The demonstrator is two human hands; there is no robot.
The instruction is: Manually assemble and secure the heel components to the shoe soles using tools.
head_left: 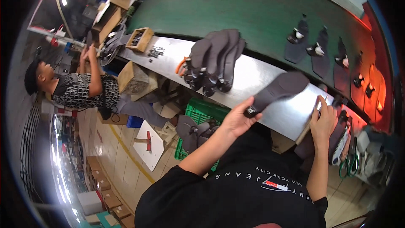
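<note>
Matt grey sole (pixel 276 90), smooth; bench top (pixel 249 74) brushed shiny metal; conveyor belt (pixel 253 12) matt green; box (pixel 139 39) raw wood.
</note>
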